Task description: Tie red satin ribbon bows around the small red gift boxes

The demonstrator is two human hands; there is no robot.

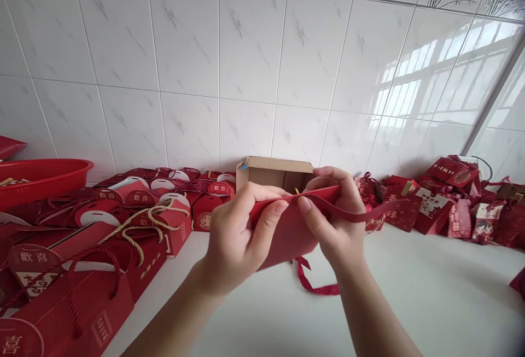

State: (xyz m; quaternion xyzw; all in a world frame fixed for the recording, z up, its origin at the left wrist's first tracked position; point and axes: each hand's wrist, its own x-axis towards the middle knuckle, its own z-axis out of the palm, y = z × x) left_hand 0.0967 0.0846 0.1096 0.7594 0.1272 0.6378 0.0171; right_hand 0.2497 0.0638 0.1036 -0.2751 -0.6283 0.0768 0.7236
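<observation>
A red paper box (289, 236) is held up over the white table, in front of an open cardboard box. My left hand (241, 228) pinches its upper left edge between thumb and fingers. My right hand (338, 215) grips the top edge at the right, its thumb pressing near a dark red ribbon (348, 214). One end of the ribbon trails off to the right past my right hand. Another ribbon length (314, 287) hangs below the red box, near the tabletop. The fingers behind the red box are partly hidden.
Many red gift boxes (151, 258) with cord handles fill the left side, beside a red plastic basin (49, 176). The cardboard box (281, 164) stands at the tiled wall. More red boxes (437, 209) sit at the right on the white table (443, 291).
</observation>
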